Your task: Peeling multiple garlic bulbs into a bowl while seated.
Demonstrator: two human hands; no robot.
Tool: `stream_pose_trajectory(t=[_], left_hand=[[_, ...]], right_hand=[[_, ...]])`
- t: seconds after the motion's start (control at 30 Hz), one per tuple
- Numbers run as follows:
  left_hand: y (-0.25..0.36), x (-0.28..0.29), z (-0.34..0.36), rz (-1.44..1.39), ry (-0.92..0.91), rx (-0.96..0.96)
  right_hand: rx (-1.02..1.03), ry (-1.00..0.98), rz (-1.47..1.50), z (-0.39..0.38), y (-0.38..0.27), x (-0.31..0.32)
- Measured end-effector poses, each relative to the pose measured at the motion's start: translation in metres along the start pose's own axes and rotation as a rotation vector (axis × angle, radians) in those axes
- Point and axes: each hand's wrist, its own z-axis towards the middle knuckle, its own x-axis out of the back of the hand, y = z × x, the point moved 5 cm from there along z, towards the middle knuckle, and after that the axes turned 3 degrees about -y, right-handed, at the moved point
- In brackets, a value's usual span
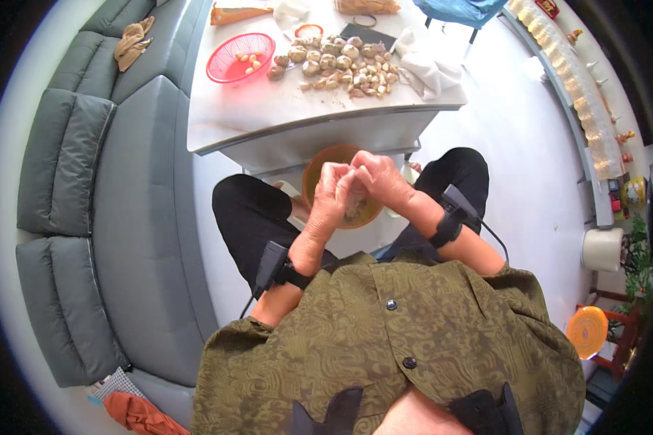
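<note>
My left hand (331, 197) and my right hand (379, 180) meet fingertip to fingertip above an orange bowl (319, 165) that stands on the floor between my knees. Both hands pinch a small pale piece, likely a garlic clove, too small to make out. The bowl holds pale peelings. On the white table (268, 119) in front of me lies a heap of garlic bulbs and cloves (341, 65). A red basket (233, 64) to its left holds several peeled cloves.
A grey sofa (101, 181) runs along my left, with a brown cloth (132, 42) on its back. A white cloth (428, 65) lies at the table's right end. A blue chair (457, 11) stands beyond. A shelf with ornaments (580, 94) lines the right wall.
</note>
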Motion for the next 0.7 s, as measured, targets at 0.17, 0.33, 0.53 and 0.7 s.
stream_pose_trajectory(t=[0.17,0.33,0.53,0.7], left_hand=[[-0.013,-0.001,-0.003,-0.035,-0.033,0.241],[-0.011,-0.003,-0.005,-0.050,0.007,0.125],[-0.002,-0.006,-0.004,-0.404,-0.126,0.320],[0.005,-0.004,-0.001,-0.532,-0.327,0.518]], right_hand=[[0.093,0.022,-0.058,-0.007,-0.007,0.001],[0.060,0.104,-0.096,-0.007,0.005,-0.006],[0.326,0.017,-0.364,-0.005,-0.004,-0.005],[-0.122,-0.311,0.097,-0.004,0.000,0.006]])
